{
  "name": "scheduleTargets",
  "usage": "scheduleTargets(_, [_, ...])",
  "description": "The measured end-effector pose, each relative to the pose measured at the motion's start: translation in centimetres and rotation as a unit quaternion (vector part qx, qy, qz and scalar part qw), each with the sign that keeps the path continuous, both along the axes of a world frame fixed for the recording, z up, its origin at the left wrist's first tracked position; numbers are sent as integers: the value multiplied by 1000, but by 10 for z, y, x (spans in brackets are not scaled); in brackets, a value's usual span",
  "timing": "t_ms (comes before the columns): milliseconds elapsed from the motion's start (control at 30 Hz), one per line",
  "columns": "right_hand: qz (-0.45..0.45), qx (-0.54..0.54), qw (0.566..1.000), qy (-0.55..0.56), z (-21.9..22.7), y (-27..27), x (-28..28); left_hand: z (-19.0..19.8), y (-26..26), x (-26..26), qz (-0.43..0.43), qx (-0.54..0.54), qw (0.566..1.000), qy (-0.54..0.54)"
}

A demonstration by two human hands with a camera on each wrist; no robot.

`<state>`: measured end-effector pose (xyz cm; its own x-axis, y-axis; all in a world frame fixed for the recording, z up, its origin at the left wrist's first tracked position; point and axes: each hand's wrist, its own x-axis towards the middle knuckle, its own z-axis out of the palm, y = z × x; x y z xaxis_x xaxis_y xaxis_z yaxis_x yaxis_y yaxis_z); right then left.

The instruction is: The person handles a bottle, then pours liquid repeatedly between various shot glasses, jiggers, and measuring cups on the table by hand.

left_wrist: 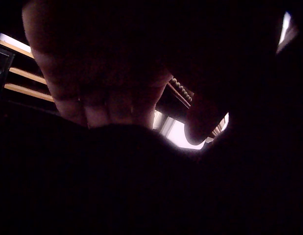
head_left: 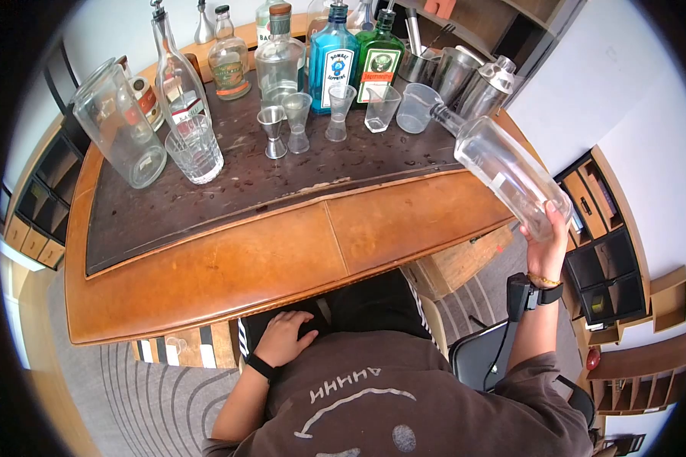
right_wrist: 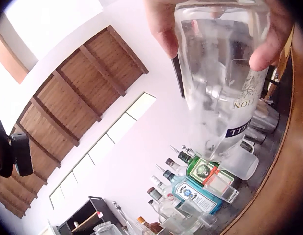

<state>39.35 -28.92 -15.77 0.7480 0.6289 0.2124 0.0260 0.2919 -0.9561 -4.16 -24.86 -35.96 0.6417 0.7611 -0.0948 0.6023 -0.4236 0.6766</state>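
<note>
In the head view the right hand (head_left: 546, 247) is gripping the tilted clear bottle (head_left: 503, 164) near its base, fingers clamped round it, and the neck (head_left: 444, 116) is reaching to the plastic cup (head_left: 414, 113) (whether the mouth is inside the rim, I cannot tell), so a slow, well-aimed tilt is probably mattering most. In the dim left wrist view the left hand (left_wrist: 100, 78) is lying with fingers together, seemingly free for steadying the cup. In the right wrist view thumb and fingers are pressing opposite sides of the bottle, a firm hold likely helping keep it off the small glass (right_wrist: 223, 189) beside the cup.
</note>
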Motion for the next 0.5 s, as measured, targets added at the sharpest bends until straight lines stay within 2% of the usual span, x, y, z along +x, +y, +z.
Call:
scheduleTargets(233, [2,-9,999,-49,7,4,-25,-1,-1,0,4,1,1000,-5])
scheduleTargets(500, [1,-23,996,-83,10,-1,-25,-2,-1,-2,3,4,1000,-7])
